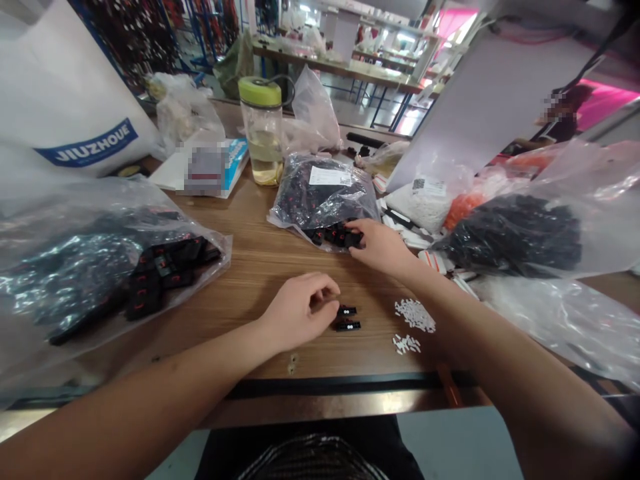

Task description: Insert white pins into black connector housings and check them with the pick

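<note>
My right hand (383, 247) is at the mouth of a clear plastic bag (295, 167), thumb and fingers closed around a small black plastic part (354, 239). More black parts with red marks (327, 235) spill from the bag's opening beside it. My left hand (303, 310) rests over the table with its fingers loosely curled and a gap between thumb and fingertips. Right by its thumb lie two small black pieces with white dots, the nearer one (348, 326) in full view and the farther one (349, 311) partly hidden by the hand.
Two heaps of tiny white pieces, a larger (415, 315) and a smaller (406, 344), lie at right. A big bag of black parts (160, 267) spreads at left. A green-lidded bottle (263, 133) stands behind. Another bag of black parts (515, 233) sits at far right.
</note>
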### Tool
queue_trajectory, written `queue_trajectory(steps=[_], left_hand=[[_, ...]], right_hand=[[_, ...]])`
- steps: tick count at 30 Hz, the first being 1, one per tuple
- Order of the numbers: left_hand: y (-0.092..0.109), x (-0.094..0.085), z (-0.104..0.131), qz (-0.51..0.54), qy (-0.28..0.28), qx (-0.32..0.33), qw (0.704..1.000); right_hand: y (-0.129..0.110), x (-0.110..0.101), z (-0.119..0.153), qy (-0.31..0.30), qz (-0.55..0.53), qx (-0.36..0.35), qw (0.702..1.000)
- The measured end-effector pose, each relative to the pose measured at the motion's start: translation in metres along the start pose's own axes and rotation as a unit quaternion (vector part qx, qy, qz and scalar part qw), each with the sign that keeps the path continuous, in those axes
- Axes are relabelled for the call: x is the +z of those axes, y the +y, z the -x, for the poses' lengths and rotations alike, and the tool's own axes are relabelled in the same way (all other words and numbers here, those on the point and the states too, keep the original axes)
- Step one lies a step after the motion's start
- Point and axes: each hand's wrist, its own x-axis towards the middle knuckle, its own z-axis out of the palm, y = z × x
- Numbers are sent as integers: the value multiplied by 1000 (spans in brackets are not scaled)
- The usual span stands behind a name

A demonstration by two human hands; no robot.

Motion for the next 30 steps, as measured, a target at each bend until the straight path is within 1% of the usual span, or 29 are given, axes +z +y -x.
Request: queue_trajectory(steps=[2,3,4,6,8,10,11,13,15,16,18,20,22,24,27,30], left_hand=[[-5,0,-4,67,60,-58,994],[-8,1,-6,100,80,-81,988],[-11,1,-7,128,88,-96,983],[-15,2,-10,172,79,-98,977],[-16,3,-11,190,59,-85,976],[-16,3,-11,166,57,-65,982],[-16,3,-10,125,57,-51,989],[-14,1,-8,0,37,-9,999],[-13,-1,-7,-123,1,35,992],[-12,-2,-6,-165,-16,50,985],[-12,-3,-7,-204,-34,66,976],[-13,-4,-8,-207,-40,68,975],[-14,-3,-8,-197,-42,67,977],[-16,-3,-9,-185,-39,65,980],[-17,-2,-8,-173,-35,67,982],[-17,-1,-7,-167,-35,72,983]], right_hand=[[-9,-5,15,32,-65,9,997],[-17,-7,23,46,-104,3,994],[-25,-8,32,56,-141,-14,988],[-44,-7,47,63,-179,-65,980],[-58,-3,57,66,-161,-98,980],[-60,-3,62,63,-140,-115,981],[-56,-5,64,58,-146,-119,980],[-37,-15,70,43,-182,-106,977],[-9,-28,79,20,-196,-45,979],[6,-34,85,-5,-172,-1,985],[31,-42,99,-80,-120,60,988],[46,-43,112,-119,-115,92,982],[51,-39,121,-127,-138,92,978],[48,-34,125,-123,-150,78,978],[41,-27,123,-110,-132,67,983],[40,-22,119,-100,-107,60,987]])
